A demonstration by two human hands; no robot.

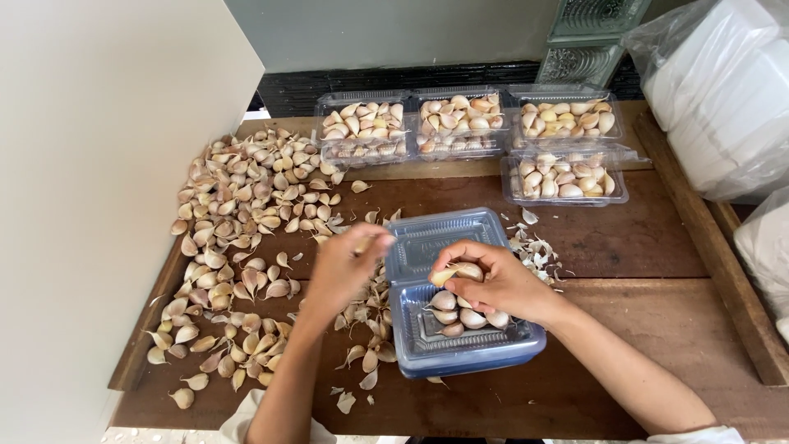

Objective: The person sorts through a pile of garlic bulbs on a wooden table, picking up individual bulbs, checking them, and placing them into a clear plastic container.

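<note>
Five clear plastic clamshell boxes stand on the wooden surface [625, 247]: four filled boxes [460, 123] sit toward the far edge, three in a row and the fourth [567, 177] just in front of the right-most one, and one open box [460, 329] lies near the front edge, its lid [436, 238] folded back away from the person. Two hands work over it.

Loose garlic cloves [238, 214], far too many to count, spread from the far left corner down along the left edge to the front. A small heap of papery skins [534, 251] lies just right of the open lid, and a few more scraps rest near the front edge.

Roughly six or seven cloves [464, 316] lie in the tray of the open box, directly under the right hand [501, 284]. That hand hovers over the tray with its fingers pinched on one pale clove [460, 273], held above the others.

The left hand [349, 267] is just left of the open box, beside the lid, fingers drawn together around something small and blurred at its fingertips; I cannot tell for certain what it is. More loose cloves lie on the surface below that wrist, touching the box's left side.
</note>
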